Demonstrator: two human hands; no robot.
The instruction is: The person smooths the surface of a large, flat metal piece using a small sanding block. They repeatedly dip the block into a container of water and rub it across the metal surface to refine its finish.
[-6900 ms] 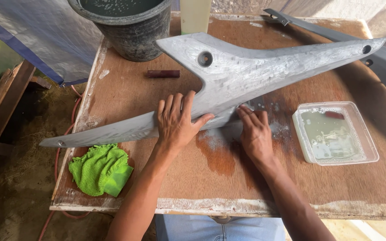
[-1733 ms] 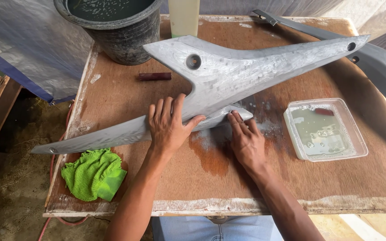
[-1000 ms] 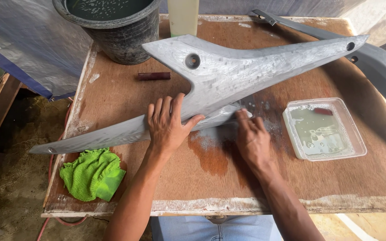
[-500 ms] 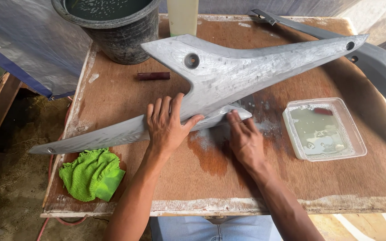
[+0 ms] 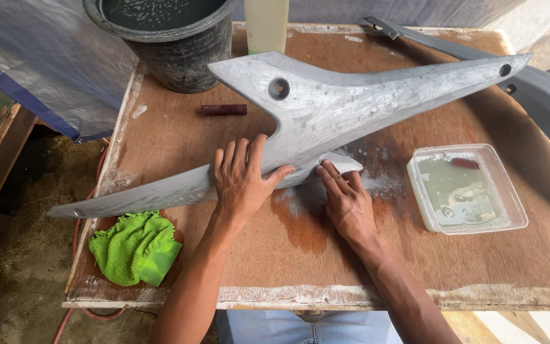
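Note:
A long grey, scuffed body panel lies slantwise across the wooden table. My left hand lies flat on its lower arm, fingers spread, with the thumb hooked round the panel's near edge. My right hand rests on the wet table just right of it. Its fingers are held together, and their tips press on the panel's lower point. Something small and grey may sit under those fingertips, but I cannot make it out.
A dark bucket of water stands at the back left, with a small reddish stick in front of it. A green cloth lies at the near left corner. A clear tray of murky water sits to the right. Another grey panel lies at the far right.
My right hand slid a little to the right along the panel's lower edge and came back to its point. My left hand has kept its place on the panel.

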